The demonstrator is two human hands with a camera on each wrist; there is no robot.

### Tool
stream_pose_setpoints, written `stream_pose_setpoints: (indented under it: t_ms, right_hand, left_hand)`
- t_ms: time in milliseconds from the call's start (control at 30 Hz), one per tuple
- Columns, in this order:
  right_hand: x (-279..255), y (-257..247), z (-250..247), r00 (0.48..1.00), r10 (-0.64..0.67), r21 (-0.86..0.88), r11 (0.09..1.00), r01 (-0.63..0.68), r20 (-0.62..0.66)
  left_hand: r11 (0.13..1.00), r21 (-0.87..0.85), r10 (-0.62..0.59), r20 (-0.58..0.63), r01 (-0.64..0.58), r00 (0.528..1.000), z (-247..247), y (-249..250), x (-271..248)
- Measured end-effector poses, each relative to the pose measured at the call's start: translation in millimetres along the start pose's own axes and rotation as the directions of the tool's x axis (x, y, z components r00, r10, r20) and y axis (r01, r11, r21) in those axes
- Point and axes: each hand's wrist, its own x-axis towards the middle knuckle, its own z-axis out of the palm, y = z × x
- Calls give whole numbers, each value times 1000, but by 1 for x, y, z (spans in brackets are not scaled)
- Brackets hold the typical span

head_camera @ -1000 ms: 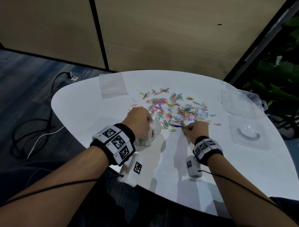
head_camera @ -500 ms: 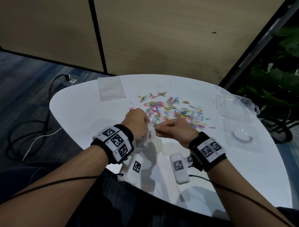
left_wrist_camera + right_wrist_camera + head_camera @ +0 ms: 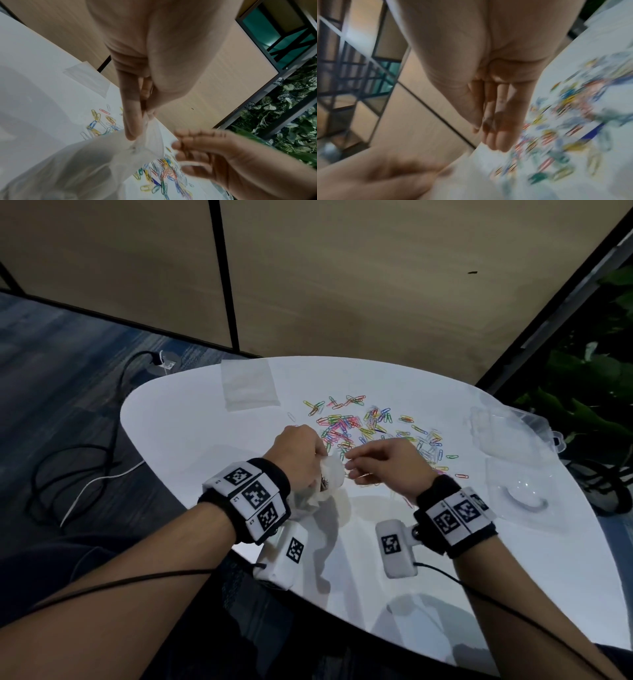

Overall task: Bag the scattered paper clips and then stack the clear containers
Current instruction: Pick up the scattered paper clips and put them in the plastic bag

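Coloured paper clips (image 3: 370, 426) lie scattered across the middle of the white table (image 3: 191, 446). My left hand (image 3: 301, 457) pinches the rim of a clear plastic bag (image 3: 329, 481) and holds its mouth up; in the left wrist view the bag (image 3: 102, 162) hangs below the pinching fingers (image 3: 132, 121). My right hand (image 3: 356, 470) hovers at the bag's mouth with straight fingers (image 3: 496, 128) and nothing visible in them. Two clear containers (image 3: 507, 433) (image 3: 520, 494) sit apart at the table's right side.
A second flat clear bag (image 3: 248, 385) lies at the table's far left. Cables (image 3: 85, 460) trail on the floor left of the table. A plant (image 3: 589, 405) stands beyond the right edge. The right wrist view is motion-blurred.
My right hand left the clip pile, came across to the bag's mouth as a closed pinch, and its fingers have now straightened. The left hand kept holding the bag.
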Motion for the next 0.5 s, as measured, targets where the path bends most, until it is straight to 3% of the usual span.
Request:
stream_pose_setpoints:
  t_ms: [33, 100, 200, 267, 400, 500]
  right_hand:
    - [4, 10, -16, 996, 38, -4, 999, -39, -86]
    - [11, 39, -47, 958, 170, -176, 961, -213, -230]
    - [12, 88, -70, 845, 439, -411, 740, -532, -304]
    - [11, 110, -64, 845, 444, -551, 643, -532, -299]
    - [22, 109, -29, 914, 256, -609, 685, -401, -314]
    - [39, 93, -4, 929, 208, -625, 693, -360, -305]
  left_hand:
    - [1000, 0, 0, -17, 0, 1000, -2, -1, 0]
    - [1000, -15, -8, -25, 8, 1000, -7, -7, 0]
    - [999, -42, -18, -11, 18, 1000, -13, -17, -1]
    - [998, -61, -31, -25, 29, 999, -18, -24, -2]
    - [994, -96, -50, -40, 46, 998, -26, -33, -6]
    - [994, -98, -45, -45, 40, 998, -30, -37, -8]
